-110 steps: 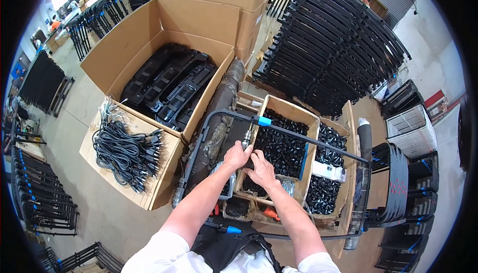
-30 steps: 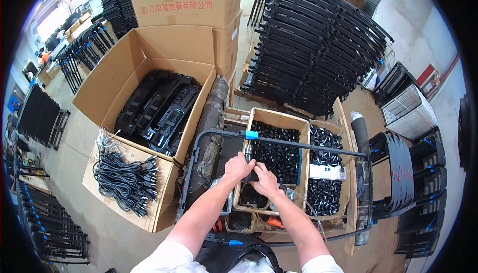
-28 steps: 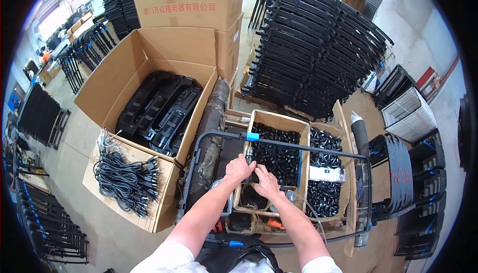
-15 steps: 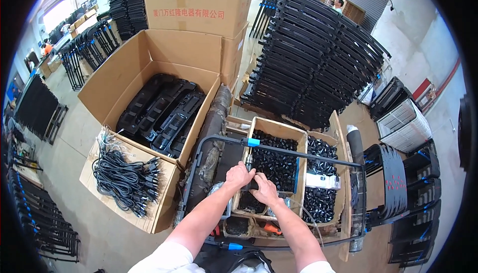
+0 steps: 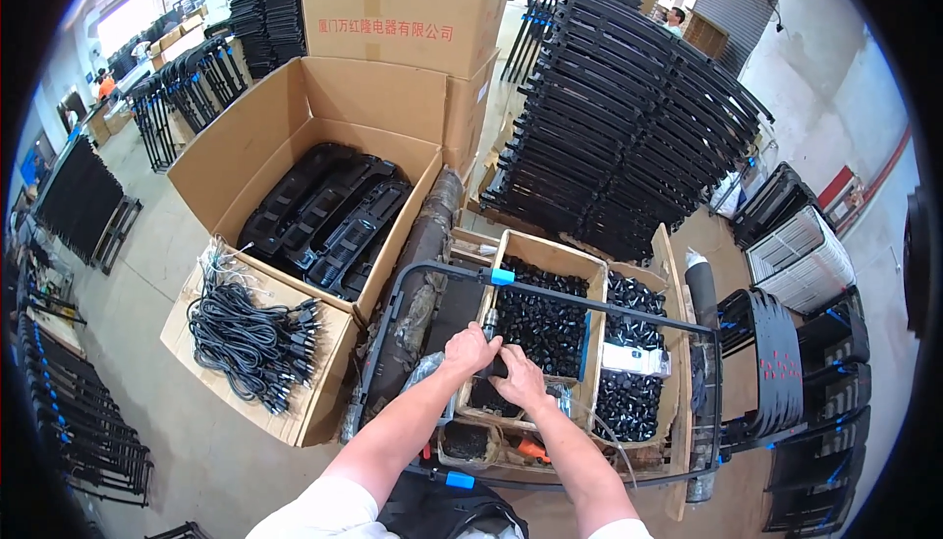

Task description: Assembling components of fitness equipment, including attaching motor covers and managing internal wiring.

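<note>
While the left hand [image 5: 469,350] and right hand [image 5: 519,378] grasp the black power tool [image 5: 495,366] at twelve o'clock, its metal nose [image 5: 490,323] should stay square to the frame bar [image 5: 560,293] beyond, clear of the parts box [image 5: 560,256] towards one o'clock.

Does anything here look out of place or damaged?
Two things: a white rectangular item lies across small black parts, plainly unlike them; and the long dark roll left of the open bins has a ragged, patchy covering.

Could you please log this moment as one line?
left hand: dark tool | right hand: same tool | nearby: black frame, boxed parts
</note>
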The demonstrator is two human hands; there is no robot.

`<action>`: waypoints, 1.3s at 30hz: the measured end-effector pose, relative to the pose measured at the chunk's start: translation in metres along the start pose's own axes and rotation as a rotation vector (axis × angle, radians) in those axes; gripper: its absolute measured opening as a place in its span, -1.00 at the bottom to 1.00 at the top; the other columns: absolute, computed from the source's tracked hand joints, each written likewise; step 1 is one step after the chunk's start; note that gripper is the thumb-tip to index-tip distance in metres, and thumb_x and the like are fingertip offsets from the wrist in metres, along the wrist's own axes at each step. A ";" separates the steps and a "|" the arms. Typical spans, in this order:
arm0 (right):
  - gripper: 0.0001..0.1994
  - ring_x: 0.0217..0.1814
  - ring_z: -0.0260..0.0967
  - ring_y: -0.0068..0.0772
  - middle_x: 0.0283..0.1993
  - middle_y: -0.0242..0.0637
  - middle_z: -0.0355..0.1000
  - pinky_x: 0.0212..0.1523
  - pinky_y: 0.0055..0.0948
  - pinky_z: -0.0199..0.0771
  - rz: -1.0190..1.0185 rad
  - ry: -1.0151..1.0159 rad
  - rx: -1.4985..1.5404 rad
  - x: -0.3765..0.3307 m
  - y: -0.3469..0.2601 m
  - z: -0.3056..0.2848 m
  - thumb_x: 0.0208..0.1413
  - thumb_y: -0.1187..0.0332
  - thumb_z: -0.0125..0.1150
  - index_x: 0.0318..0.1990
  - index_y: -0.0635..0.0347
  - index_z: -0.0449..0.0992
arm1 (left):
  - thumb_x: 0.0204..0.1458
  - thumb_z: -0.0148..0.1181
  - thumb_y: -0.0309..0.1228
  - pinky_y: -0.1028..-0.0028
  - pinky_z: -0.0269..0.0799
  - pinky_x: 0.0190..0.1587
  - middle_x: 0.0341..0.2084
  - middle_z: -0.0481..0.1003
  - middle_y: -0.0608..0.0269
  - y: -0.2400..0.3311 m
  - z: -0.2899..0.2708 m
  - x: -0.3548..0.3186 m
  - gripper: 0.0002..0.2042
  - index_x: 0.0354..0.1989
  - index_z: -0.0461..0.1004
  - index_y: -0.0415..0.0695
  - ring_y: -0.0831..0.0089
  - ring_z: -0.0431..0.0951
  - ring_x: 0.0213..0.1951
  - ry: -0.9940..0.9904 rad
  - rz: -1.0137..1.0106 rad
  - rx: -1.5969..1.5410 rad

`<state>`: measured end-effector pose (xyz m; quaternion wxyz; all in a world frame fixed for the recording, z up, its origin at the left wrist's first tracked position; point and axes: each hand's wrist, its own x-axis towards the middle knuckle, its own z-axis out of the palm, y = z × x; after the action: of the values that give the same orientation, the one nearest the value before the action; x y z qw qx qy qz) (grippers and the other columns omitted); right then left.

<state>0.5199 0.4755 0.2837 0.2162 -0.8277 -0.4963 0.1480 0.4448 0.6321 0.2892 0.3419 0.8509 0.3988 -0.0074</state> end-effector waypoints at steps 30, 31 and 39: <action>-0.12 -0.11 0.55 0.16 -0.04 0.04 0.49 -0.04 0.01 0.58 -0.219 -0.267 0.078 -0.368 -0.133 0.102 -0.16 0.20 0.52 0.37 0.26 0.25 | 0.22 0.29 -0.03 0.35 0.47 -0.19 -0.39 0.53 0.22 -0.136 0.105 -0.440 -0.56 -0.15 0.52 -0.25 0.47 0.47 -0.32 0.180 -0.403 -0.761; -0.11 -0.10 0.55 0.18 -0.03 0.06 0.49 -0.03 0.02 0.58 -0.194 -0.275 0.065 -0.369 -0.132 0.106 -0.15 0.21 0.51 0.38 0.28 0.23 | 0.22 0.27 0.02 0.33 0.48 -0.17 -0.39 0.56 0.17 -0.133 0.100 -0.440 -0.52 -0.15 0.53 -0.27 0.43 0.51 -0.31 0.141 -0.400 -0.706; -0.14 -0.02 0.55 0.22 0.03 0.11 0.50 0.05 0.03 0.57 -0.050 -0.218 0.055 -0.371 -0.138 0.117 -0.12 0.27 0.50 0.37 0.32 0.24 | 0.20 0.25 0.05 0.21 0.52 -0.07 -0.30 0.63 -0.04 -0.138 0.092 -0.421 -0.48 -0.13 0.54 -0.30 0.19 0.64 -0.21 0.060 -0.302 -0.532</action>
<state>0.1892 0.2290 0.2640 0.1873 -0.7878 -0.5331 0.2453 0.0877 0.3562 0.2592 0.5356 0.6624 0.5188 0.0717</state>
